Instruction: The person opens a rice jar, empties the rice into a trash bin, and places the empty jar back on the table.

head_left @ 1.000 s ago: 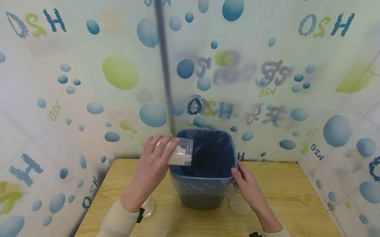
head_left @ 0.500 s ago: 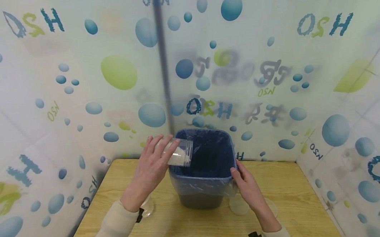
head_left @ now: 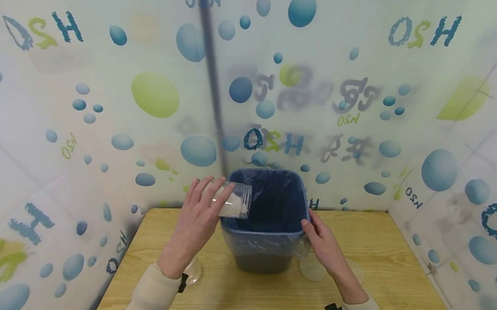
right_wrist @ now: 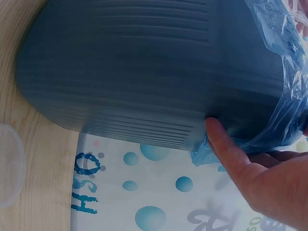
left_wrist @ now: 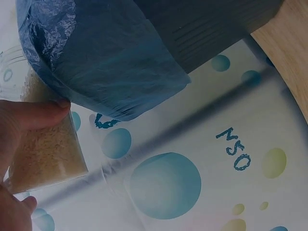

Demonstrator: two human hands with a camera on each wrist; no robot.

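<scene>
A clear plastic jar (head_left: 236, 203) of rice lies tipped on its side in my left hand (head_left: 198, 214), its mouth over the left rim of a dark blue trash can (head_left: 262, 262). Pale rice grains (left_wrist: 48, 154) show through the jar wall in the left wrist view, with thumb and fingers wrapped round it. A thin translucent bag (left_wrist: 120, 72) lines the can and folds down over its rim. My right hand (head_left: 327, 244) grips the can's right front corner, thumb on top. In the right wrist view a finger of that hand (right_wrist: 226, 144) presses the can's outer wall.
The can stands on a wooden table (head_left: 256, 299) close to a printed curtain (head_left: 163, 131). A clear round container (head_left: 193, 271) sits near my left wrist. Two translucent lids lie by my right wrist, one (head_left: 312, 267) beside the can and another (head_left: 356, 271) partly behind the wrist.
The head view has shifted very slightly. Both hands keep their places, the jar still tipped over the can's rim.
</scene>
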